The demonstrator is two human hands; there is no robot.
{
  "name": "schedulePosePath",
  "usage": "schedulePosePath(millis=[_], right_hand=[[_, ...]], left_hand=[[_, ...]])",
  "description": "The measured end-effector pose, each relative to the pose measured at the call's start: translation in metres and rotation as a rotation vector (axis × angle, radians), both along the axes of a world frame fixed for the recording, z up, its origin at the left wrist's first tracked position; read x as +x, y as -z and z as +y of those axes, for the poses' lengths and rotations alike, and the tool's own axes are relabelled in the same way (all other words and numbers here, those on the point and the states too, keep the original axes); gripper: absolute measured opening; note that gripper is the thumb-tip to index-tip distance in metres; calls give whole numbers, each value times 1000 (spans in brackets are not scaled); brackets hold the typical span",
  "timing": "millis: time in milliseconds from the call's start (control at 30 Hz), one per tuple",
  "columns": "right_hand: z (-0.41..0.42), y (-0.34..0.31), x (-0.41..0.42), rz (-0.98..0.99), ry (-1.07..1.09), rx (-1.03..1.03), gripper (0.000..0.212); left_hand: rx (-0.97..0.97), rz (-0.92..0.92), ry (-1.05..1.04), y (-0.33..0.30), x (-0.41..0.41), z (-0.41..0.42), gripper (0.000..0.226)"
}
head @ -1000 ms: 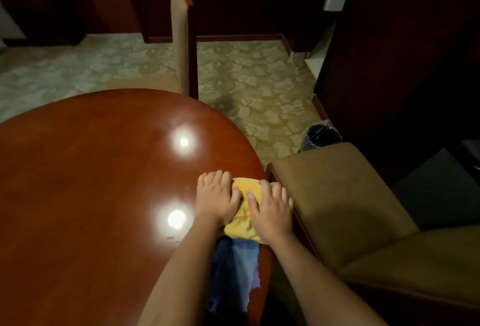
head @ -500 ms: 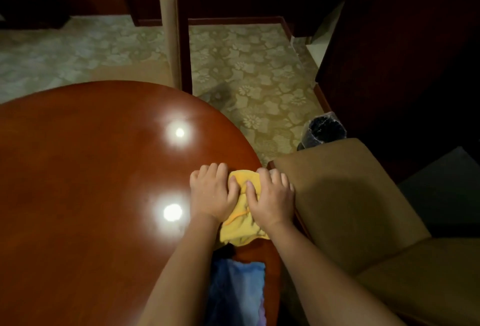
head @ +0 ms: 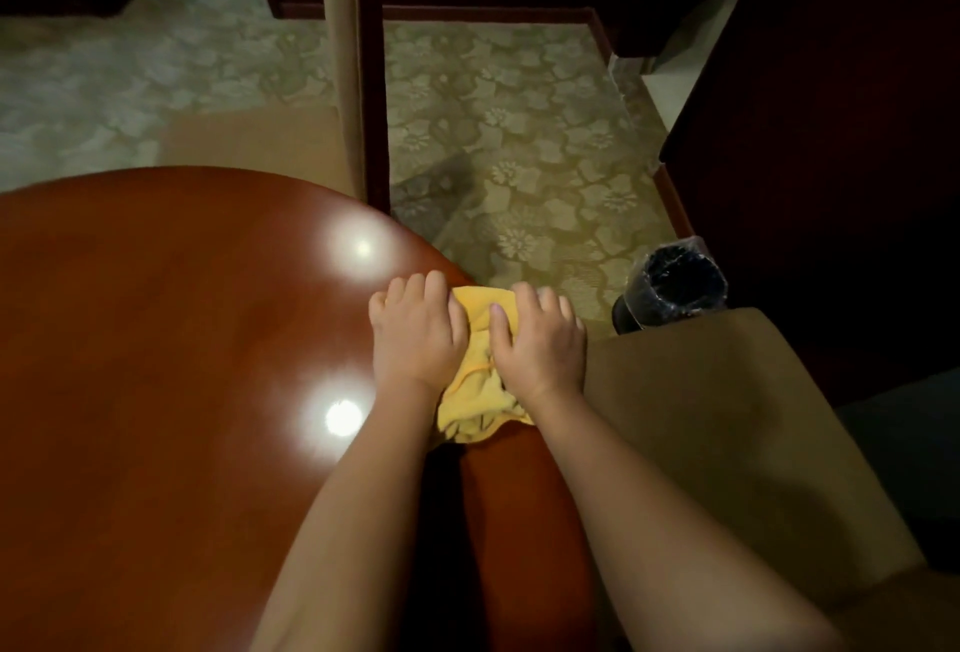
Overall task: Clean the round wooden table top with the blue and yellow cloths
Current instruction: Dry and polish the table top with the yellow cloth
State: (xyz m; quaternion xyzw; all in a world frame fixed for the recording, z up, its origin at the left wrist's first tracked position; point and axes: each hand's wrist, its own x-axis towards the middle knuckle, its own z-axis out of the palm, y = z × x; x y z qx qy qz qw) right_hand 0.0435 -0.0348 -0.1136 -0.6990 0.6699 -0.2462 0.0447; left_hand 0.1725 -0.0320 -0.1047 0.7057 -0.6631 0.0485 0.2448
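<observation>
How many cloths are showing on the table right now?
1. Only the yellow cloth shows, bunched near the table's right edge, under the left hand and right hand. A blue cloth may be hidden behind the arms.

One round table point(head: 156, 391), one yellow cloth point(head: 475, 391), two hands, two chairs, one bin point(head: 670, 287).

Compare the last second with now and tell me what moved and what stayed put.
Both hands, left hand and right hand, slid the yellow cloth forward along the table edge, bunching it. The blue cloth, seen trailing behind the yellow one earlier, is no longer in view. Unchanged: both hands press the cloth side by side; the chair and bin stay put.
</observation>
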Motion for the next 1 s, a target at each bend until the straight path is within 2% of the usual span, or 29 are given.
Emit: schedulePosePath(millis=[167, 367, 500, 633, 800, 1000], right_hand=[[-28, 2, 3, -24, -41, 12, 52], [-7, -5, 2, -5, -44, 117, 44], [32, -10, -9, 9, -29, 102, 60], [89, -10, -30, 6, 15, 91, 52], [155, -10, -43, 13, 118, 134, 54], [187, -11, -39, 32, 195, 165, 37]], left_hand=[[51, 14, -45, 0, 4, -24, 35], [74, -38, -9, -8, 3, -4, 33], [92, -57, 35, -11, -5, 33, 32], [94, -64, 99, -16, -26, 85, 27], [64, -80, 183, -17, -41, 138, 27], [70, -71, 223, -15, -41, 163, 27]])
